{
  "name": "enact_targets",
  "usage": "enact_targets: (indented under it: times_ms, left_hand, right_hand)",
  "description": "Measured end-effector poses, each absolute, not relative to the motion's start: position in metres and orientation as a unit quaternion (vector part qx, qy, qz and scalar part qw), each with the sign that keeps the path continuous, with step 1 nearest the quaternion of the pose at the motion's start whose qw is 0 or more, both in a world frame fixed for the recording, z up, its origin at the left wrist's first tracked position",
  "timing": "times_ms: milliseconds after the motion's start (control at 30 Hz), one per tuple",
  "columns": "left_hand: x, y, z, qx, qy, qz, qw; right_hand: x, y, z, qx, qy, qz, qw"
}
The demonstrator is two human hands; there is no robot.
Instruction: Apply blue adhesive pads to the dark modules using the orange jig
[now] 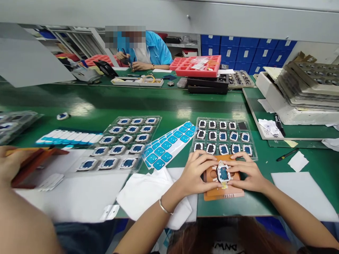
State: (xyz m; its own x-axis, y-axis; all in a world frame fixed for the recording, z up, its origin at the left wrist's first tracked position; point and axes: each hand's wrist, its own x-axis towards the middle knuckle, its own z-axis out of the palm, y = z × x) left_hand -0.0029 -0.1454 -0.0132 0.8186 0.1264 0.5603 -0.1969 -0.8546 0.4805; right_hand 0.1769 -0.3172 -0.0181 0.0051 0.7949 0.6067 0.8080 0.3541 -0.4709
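A rounded-square watch case (224,173) with a silver rim and blue film on its face sits over an orange fixture plate (212,195). My left hand (197,173) grips its left side, thumb low and fingers above. From the right, my right hand (246,173) holds the other side with thumb and fingertips. A small yellowish tab (224,185) sticks out below the case. Just beyond the plate lies a clear tray (254,153) of similar cases, some with dark faces and some blue.
Left of centre are blue sticker sheets (166,145), another tray of cases (127,141) and a white cloth (148,190). A co-worker's arm (16,183) reaches in at far left. Stacked trays (309,84) and a marker (279,125) lie right. Another person (159,49) works across the bench.
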Motion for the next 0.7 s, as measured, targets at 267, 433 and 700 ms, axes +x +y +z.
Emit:
enact_targets:
  times_ms: [267, 433, 700]
  left_hand:
    - [-0.0024, -0.1486, -0.0095, 0.930, -0.009, 0.272, 0.247]
    - [-0.0020, -0.1485, -0.0101, 0.932, -0.014, 0.270, 0.240]
    - [-0.0025, -0.1491, -0.0096, 0.931, -0.020, 0.277, 0.238]
  right_hand:
    - [0.1710, -0.3136, -0.0165, -0.565, -0.700, -0.023, 0.436]
    - [0.1698, -0.3138, -0.0154, -0.576, -0.696, -0.015, 0.428]
    - [0.1711, -0.3146, -0.0143, -0.581, -0.698, -0.002, 0.418]
